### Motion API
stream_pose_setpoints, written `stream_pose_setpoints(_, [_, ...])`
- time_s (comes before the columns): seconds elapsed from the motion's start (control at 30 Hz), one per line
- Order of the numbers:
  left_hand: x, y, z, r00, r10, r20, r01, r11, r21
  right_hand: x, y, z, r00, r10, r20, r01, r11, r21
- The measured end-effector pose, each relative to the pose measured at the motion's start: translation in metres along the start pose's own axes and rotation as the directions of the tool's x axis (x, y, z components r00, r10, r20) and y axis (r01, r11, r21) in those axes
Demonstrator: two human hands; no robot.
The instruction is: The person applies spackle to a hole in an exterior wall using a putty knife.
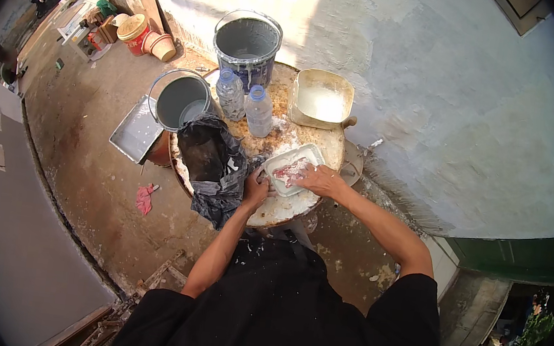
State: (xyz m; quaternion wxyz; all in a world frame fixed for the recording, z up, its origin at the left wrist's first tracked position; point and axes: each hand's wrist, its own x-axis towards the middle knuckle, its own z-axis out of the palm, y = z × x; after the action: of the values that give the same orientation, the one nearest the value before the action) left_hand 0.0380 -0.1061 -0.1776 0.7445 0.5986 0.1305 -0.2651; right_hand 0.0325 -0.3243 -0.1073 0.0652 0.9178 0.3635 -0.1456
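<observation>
A small white rectangular tray (321, 155) lies on the near part of the round, stained tabletop, with white powder inside. My right hand (318, 180) reaches into it from the right, fingers bent down on a reddish, powder-covered thing (288, 172) whose kind I cannot make out. At the tray's left edge, my left hand (256, 190) curls its fingers against the rim. Just left of that hand a crumpled black plastic bag (216, 197) stands with its mouth wide, its inside dark.
Beyond the tray stand two clear bottles with blue caps (258, 111), a large dark bucket (246, 41) and a cream basin (300, 117) holding something white. A grey bucket (181, 102) is at the left edge. A plastered wall (428, 108) rises on the right; a pink cloth (144, 199) lies on the floor.
</observation>
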Motion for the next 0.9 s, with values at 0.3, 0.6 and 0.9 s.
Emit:
stream_pose_setpoints(0.3, [0.0,-0.004,-0.002,1.0,0.003,-0.019,-0.002,0.998,0.062,0.003,0.006,-0.028,0.982,0.189,0.008,-0.189,0.981,0.053])
stream_pose_setpoints(0.6, [0.001,-0.003,0.0,0.999,0.03,0.013,-0.03,0.998,0.046,0.009,0.011,-0.003,0.979,-0.057,-0.198,0.056,0.998,-0.008])
stream_pose_setpoints(0.9, [0.006,-0.013,-0.006,1.0,0.03,0.006,-0.03,0.999,0.031,-0.01,0.003,0.006,0.972,0.11,-0.207,-0.095,0.992,0.081])
